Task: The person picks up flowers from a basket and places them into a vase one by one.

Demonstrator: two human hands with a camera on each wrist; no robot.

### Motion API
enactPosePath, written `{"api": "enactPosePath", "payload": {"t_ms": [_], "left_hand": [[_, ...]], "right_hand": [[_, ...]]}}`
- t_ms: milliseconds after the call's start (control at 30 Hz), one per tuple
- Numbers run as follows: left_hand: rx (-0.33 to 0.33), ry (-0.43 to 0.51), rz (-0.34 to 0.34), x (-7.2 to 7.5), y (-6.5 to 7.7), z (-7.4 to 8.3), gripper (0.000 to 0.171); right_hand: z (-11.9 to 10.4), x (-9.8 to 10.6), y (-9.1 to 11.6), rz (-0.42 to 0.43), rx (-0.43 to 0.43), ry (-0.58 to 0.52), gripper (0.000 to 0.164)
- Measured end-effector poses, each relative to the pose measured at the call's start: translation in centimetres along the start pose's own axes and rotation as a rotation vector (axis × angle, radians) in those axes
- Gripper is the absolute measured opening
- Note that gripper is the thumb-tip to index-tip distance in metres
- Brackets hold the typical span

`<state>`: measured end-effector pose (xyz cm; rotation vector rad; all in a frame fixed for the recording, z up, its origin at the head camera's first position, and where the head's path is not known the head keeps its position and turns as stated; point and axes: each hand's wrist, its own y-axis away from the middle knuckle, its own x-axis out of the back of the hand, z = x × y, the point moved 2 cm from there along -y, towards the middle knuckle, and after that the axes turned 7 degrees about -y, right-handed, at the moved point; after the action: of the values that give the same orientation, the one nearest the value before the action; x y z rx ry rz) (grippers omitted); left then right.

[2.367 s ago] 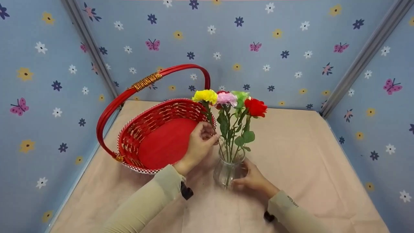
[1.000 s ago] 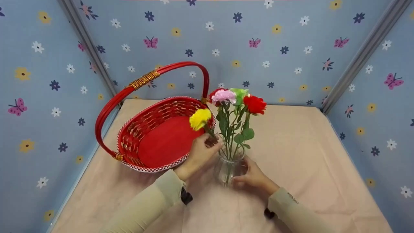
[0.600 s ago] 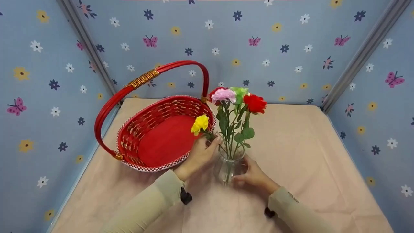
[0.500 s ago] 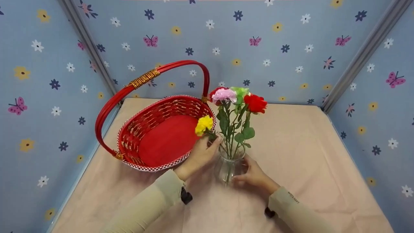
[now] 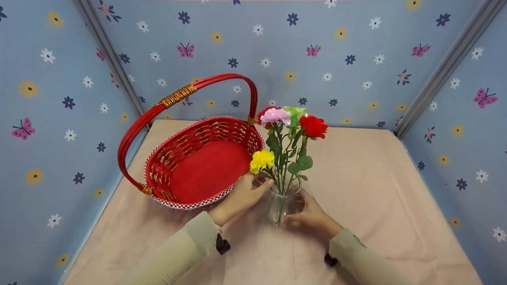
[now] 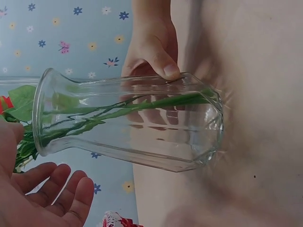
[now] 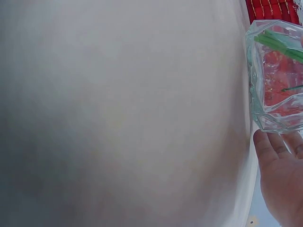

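A clear glass vase stands on the table with several flowers in it. Among them are a pink carnation, a green flower and a red rose. A yellow carnation sits lower than these and leans left over the rim. My left hand is beside the vase mouth, below the yellow bloom, with its fingers relaxed and parted from the thumb; in the left wrist view its fingers pinch nothing. With thumb and fingers, my right hand holds the vase low on its right side.
A red woven basket with a tall arched handle stands left of the vase, close behind my left hand. A pale cloth covers the table. Patterned blue panels rise at the back and both sides.
The yellow carnation, at first level with the other blooms, has come down and tilted left, then shifted right toward the vase. My left hand has lowered and loosened. My right hand stays put.
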<state>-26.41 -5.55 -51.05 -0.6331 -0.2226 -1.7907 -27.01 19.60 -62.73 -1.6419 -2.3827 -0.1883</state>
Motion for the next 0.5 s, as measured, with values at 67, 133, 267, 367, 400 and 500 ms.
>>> {"api": "enactPosePath", "payload": {"t_ms": [67,133,267,367,400,500], "left_hand": [[-0.012,-0.014,-0.016,0.2,0.3,-0.2,0.031],[-0.011,-0.025,-0.024,0.5,0.5,-0.4,0.031],[-0.014,-0.057,-0.033,1.2,0.9,-0.8,0.029],[-0.027,-0.076,-0.04,1.8,1.1,-1.0,0.026],[-0.024,-0.073,-0.047,2.1,1.1,-1.1,0.025],[-0.018,-0.077,-0.058,2.9,1.3,-1.6,0.021]], "right_hand": [[-0.1,0.0,0.0,0.001,-0.005,0.002,0.1],[-0.2,-0.1,0.0,-0.002,-0.007,-0.006,0.099],[-0.3,-0.1,0.0,-0.013,-0.006,-0.031,0.096],[-0.1,0.0,-0.1,-0.029,0.0,-0.025,0.097],[0.0,0.0,-0.2,-0.035,-0.003,-0.016,0.098],[0.1,0.1,-0.2,-0.059,-0.005,0.012,0.103]]}}
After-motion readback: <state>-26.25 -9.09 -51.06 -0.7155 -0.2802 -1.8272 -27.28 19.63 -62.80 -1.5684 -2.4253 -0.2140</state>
